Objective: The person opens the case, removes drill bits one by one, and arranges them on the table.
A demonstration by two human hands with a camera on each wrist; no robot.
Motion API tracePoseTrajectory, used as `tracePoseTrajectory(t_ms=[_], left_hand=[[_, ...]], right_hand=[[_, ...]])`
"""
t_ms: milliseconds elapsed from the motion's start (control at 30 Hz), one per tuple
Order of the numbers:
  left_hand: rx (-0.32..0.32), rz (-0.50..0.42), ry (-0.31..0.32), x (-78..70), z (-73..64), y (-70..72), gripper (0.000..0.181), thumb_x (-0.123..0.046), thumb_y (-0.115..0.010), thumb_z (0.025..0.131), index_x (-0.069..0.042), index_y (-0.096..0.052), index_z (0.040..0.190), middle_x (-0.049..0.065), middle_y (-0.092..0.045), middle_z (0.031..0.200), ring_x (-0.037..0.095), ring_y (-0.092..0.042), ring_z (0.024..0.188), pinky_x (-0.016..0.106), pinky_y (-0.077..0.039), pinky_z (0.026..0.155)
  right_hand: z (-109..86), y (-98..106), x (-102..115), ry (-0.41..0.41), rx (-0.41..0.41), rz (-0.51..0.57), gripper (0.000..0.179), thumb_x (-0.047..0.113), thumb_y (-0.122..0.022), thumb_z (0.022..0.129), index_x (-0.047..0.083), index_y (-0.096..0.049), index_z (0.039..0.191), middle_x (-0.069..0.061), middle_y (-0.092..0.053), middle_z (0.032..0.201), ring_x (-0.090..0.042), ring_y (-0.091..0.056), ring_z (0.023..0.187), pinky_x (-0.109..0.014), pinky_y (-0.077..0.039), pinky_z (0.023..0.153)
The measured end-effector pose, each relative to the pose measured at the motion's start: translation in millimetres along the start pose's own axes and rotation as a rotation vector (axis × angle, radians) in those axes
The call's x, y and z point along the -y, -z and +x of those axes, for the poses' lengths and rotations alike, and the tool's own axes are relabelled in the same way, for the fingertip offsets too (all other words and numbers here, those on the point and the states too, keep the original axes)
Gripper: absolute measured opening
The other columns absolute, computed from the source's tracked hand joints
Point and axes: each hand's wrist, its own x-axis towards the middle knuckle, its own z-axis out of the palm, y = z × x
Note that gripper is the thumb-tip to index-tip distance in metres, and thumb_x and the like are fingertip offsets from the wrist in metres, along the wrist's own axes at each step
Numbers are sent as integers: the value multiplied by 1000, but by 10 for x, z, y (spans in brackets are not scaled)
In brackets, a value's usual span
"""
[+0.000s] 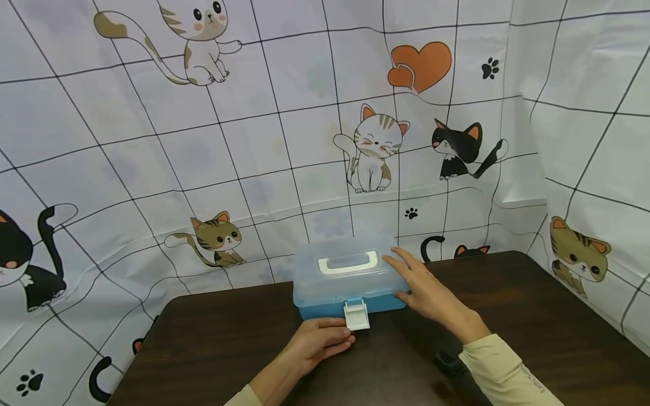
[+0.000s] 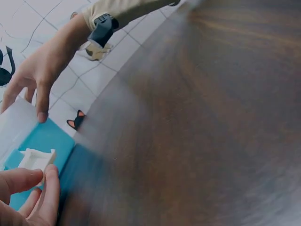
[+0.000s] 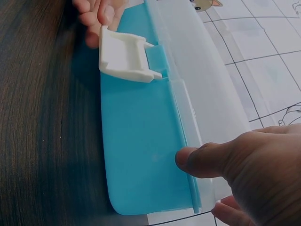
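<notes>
The place is a screened-off corner with a homely, nursery-like look, though whether it lies in a home cannot be told. A dark wood-grain table (image 1: 228, 338) with rounded corners stands with its far edge up by creased white sheeting (image 1: 284, 141), which turns near the far right corner and follows the right edge. Cartoon cats (image 1: 376, 141), an orange heart (image 1: 426, 65) and black grid lines decorate it.

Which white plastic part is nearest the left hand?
The square white plastic latch on the blue plastic box, touching the left hand; the white U-shaped plastic handle sits farther off, on the translucent lid.
</notes>
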Motion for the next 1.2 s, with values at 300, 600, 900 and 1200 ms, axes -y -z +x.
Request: tracePoseTrajectory(t_ms=[300,600,900,1200], left_hand=[[-48,463,-127,-71,32,18,36,-16,-71,83,4,-62,111,13,-67,84,26,-66,63,36,-53,57],[-428,1539,-415,-186,-33,-55,51,-69,-60,71,-19,-58,62,-10,-35,49,9,-34,39,28,-26,35],[-798,1921,-289,-213,-203,-42,115,-91,-23,63,10,-66,94,25,-59,78,34,-54,52,38,-38,36],[-670,1312,-243,-106,-13,211,123,-85,-47,63,6,-22,142,27,-34,136,45,-33,121,71,-21,86]], right_hand=[[-10,11,6,16,-7,10,84,11,-78,75,14,-31,144,-13,-19,148,-31,-20,133,-49,-36,93],[-16,66,-22,8,-16,-8,84,11,-79,74,12,-32,144,-14,-19,148,-32,-21,133,-49,-37,93],[-35,40,-22,14,-6,8,84,11,-79,75,12,-31,144,-14,-19,148,-32,-20,133,-56,-27,98],[-23,8,-20,26,-15,1,84,10,-79,74,12,-31,144,-13,-20,148,-30,-21,133,-55,-28,98]])
